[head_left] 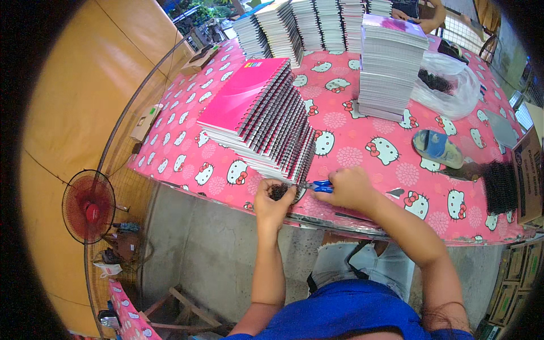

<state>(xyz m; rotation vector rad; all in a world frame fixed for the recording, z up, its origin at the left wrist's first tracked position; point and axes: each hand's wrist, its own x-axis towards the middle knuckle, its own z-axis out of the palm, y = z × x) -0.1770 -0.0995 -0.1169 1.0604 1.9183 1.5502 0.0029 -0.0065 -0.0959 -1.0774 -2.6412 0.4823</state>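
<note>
At the table's near edge, my right hand [352, 188] grips a pair of blue-handled pliers [323, 186]. Their metal jaws point left, to the lower corner of a tall, leaning stack of pink-covered spiral notebooks [243, 99]. Just left of the jaws, my left hand [272, 203] is closed around a dark, curly bunch of coil scraps [277, 191], its thumb and fingers close to the bottom notebooks. The stack's black coil bindings face right. Whether the jaws are closed on a coil end is too small to tell.
Further stacks of notebooks [326, 25] line the far side, with a tall purple-topped stack [391, 68] nearer. To the right are a plastic bag [453, 93] with dark scraps, a blue-and-tan object [437, 148], black coils [500, 187] and a cardboard box [528, 175]. Another person's arm [433, 17] shows beyond.
</note>
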